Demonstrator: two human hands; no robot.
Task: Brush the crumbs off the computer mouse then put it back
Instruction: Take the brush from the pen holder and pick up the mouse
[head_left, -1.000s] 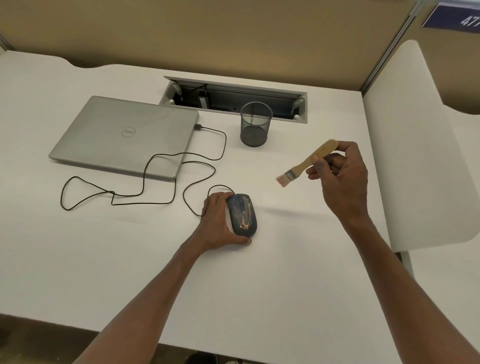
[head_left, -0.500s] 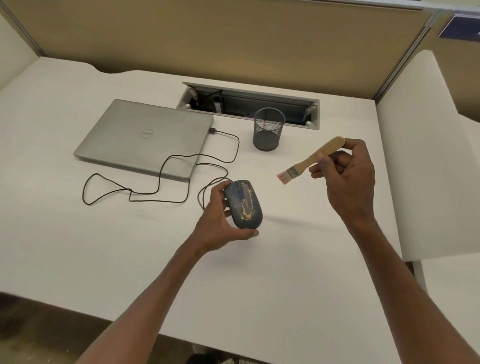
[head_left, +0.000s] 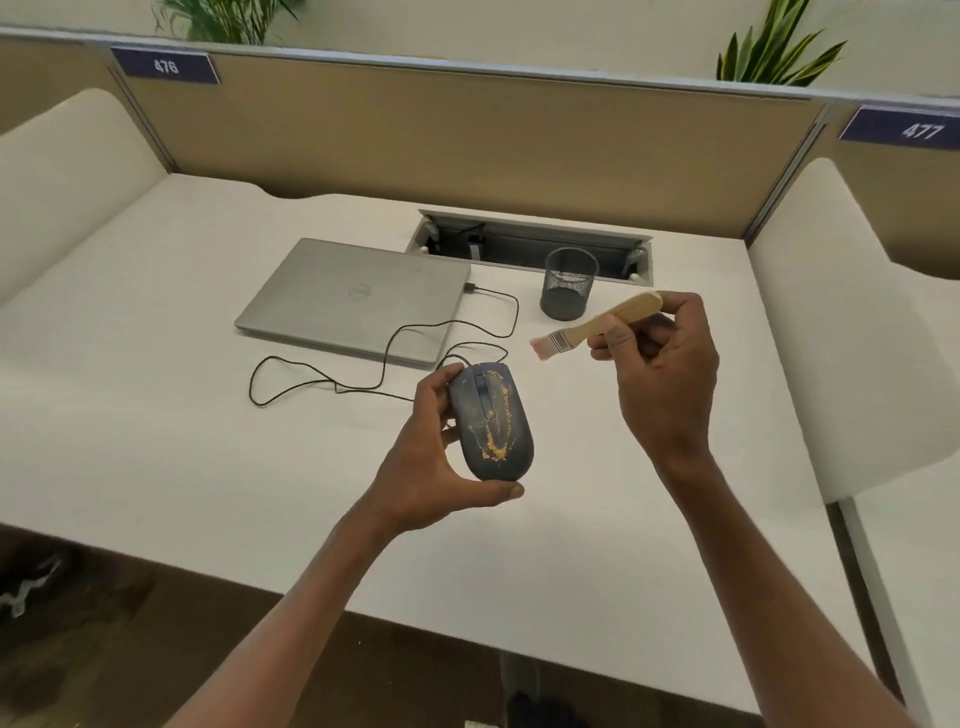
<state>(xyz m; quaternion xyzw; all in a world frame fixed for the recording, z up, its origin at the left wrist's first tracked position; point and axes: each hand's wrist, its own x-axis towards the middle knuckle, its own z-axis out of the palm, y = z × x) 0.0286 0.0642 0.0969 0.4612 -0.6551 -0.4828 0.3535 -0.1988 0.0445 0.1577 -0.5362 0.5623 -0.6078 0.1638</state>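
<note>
A dark grey wired computer mouse (head_left: 493, 421) streaked with orange crumbs is lifted off the white desk (head_left: 182, 431). My left hand (head_left: 431, 462) grips it from the left and underneath, its top facing up. My right hand (head_left: 660, 374) holds a small wooden-handled brush (head_left: 597, 325) up and to the right of the mouse, the pink bristles pointing left and apart from the mouse. The mouse's black cable (head_left: 374, 379) loops over the desk to the laptop.
A closed silver laptop (head_left: 353, 296) lies at the back left. A black mesh pen cup (head_left: 569, 283) stands in front of an open cable tray (head_left: 530, 244). Cream side dividers (head_left: 852, 332) and a tan back panel (head_left: 467, 135) enclose the desk.
My left hand has lifted the mouse off the desk and raised it toward me. My right hand with the brush has stayed near the same place. The camera has tilted upward.
</note>
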